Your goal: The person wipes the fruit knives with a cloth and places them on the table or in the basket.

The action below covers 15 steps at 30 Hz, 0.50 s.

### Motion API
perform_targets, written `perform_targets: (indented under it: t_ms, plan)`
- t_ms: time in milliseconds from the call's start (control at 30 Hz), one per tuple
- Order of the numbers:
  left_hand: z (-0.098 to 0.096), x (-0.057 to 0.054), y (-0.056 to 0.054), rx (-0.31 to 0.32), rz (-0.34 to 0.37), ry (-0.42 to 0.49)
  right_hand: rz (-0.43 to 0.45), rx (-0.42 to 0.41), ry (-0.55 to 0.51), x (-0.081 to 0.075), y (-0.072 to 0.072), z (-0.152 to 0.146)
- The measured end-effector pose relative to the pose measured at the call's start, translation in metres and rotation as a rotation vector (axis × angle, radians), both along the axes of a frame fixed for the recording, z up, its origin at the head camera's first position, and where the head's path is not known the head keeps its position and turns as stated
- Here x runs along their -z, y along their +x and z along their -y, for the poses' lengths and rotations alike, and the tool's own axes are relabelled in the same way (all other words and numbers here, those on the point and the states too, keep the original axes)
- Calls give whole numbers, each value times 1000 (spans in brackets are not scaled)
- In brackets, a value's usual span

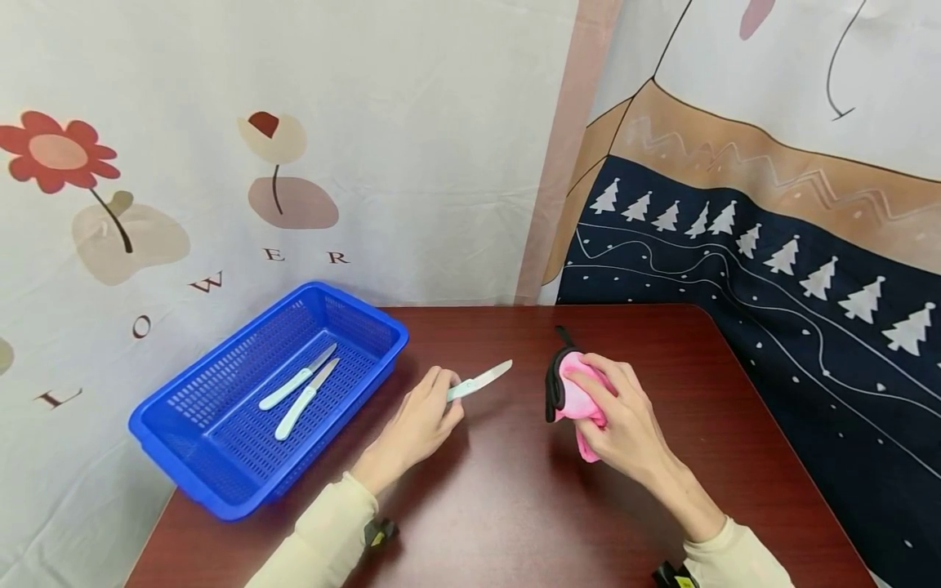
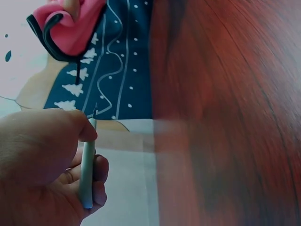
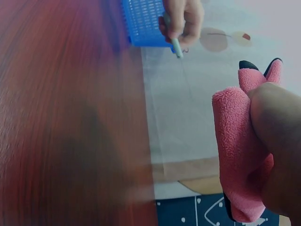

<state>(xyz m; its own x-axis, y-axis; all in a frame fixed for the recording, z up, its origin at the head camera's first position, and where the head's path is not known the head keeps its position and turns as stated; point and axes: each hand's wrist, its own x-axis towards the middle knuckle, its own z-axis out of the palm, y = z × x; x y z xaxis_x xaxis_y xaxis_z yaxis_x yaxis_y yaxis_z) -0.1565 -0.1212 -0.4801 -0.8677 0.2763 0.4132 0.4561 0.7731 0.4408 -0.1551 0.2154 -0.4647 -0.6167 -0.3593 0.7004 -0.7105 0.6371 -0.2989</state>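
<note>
My left hand (image 1: 417, 420) grips a small knife (image 1: 481, 381) by its pale mint handle, the blade pointing right over the table. In the left wrist view the handle (image 2: 87, 169) lies between thumb and curled fingers. To the right, my right hand (image 1: 625, 412) holds a folded pink cloth (image 1: 584, 392) with black edging and a black loop. The right wrist view shows its fluffy pile (image 3: 235, 136) bunched in the grasp. A gap separates the knife tip from the cloth. Two more knives of the same kind (image 1: 297, 408) lie side by side in a blue basket (image 1: 268, 482).
The blue basket stands at the left of the dark red wooden table (image 1: 515, 506), close to the wall curtain (image 1: 441, 163). A curtain with trees (image 1: 735, 269) hangs along the right edge. Dark straps with devices (image 1: 381, 532) sit at both wrists.
</note>
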Motion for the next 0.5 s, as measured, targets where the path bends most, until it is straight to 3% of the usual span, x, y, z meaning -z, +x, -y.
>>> perform_targets:
  t_ms: [333,500]
  plan:
    - [-16,-13,8,29,-94,39,-68,-41,68,-8,2,26]
    - [-24,-16,10,49,-160,16,-159,-84,140,-13,4,40]
